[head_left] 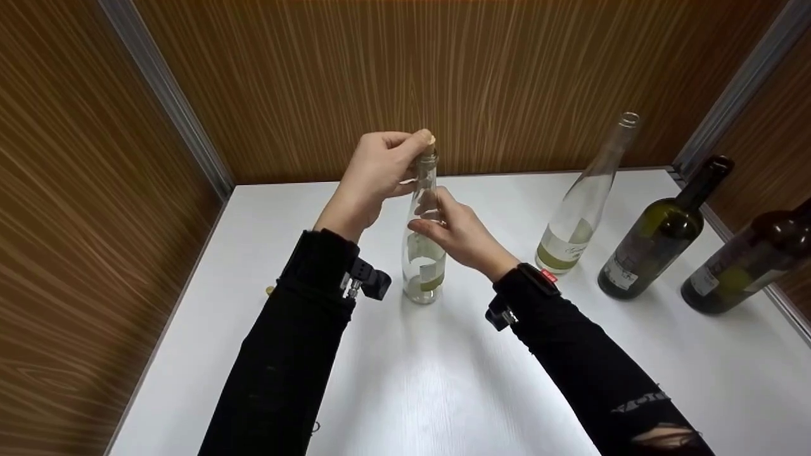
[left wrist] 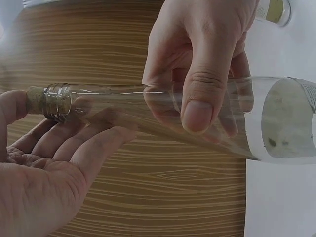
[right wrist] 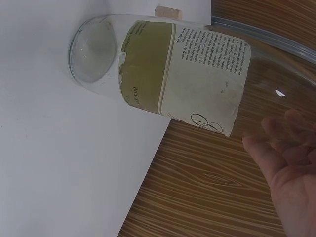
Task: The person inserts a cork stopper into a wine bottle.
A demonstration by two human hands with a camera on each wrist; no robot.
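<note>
The clear glass bottle (head_left: pixel 423 234) wears a torn pale-green and white label with a tan cork (head_left: pixel 429 151), beside another clear bottle (head_left: pixel 586 202), a dark green one (head_left: pixel 662 237) and perhaps a brown one (head_left: pixel 747 263), on a white table (head_left: pixel 443 380) before streaky brown wood-grain walls (head_left: pixel 393 82), both sleeves (head_left: pixel 285 361) black.

Bare white tabletop (head_left: pixel 443 392) is lying open in front of and to the left of the held clear bottle (head_left: pixel 423 253); to its right a second clear bottle (head_left: pixel 580 215), a green bottle (head_left: pixel 659 237) and a dark bottle (head_left: pixel 747 263) are standing in a row, blocking that side; wooden walls (head_left: pixel 393 82) are closing in the back and both sides.
</note>
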